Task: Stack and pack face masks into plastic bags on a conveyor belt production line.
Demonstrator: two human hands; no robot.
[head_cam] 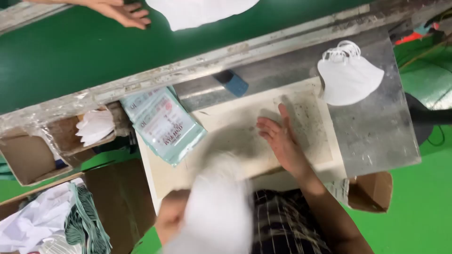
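The right hand (280,141) lies flat and open on the worn board (226,127) at the table's near edge. The left hand (172,218) grips a blurred white mask (219,207) below that edge, near the pale green packets (162,124) at the board's left end.

The masks (348,77) by my worktop (301,122) are white, and the worktop is cream with grey smudges. The belt (70,47) is dark green, the packets (162,124) pale teal, my clothing (282,221) dark plaid.
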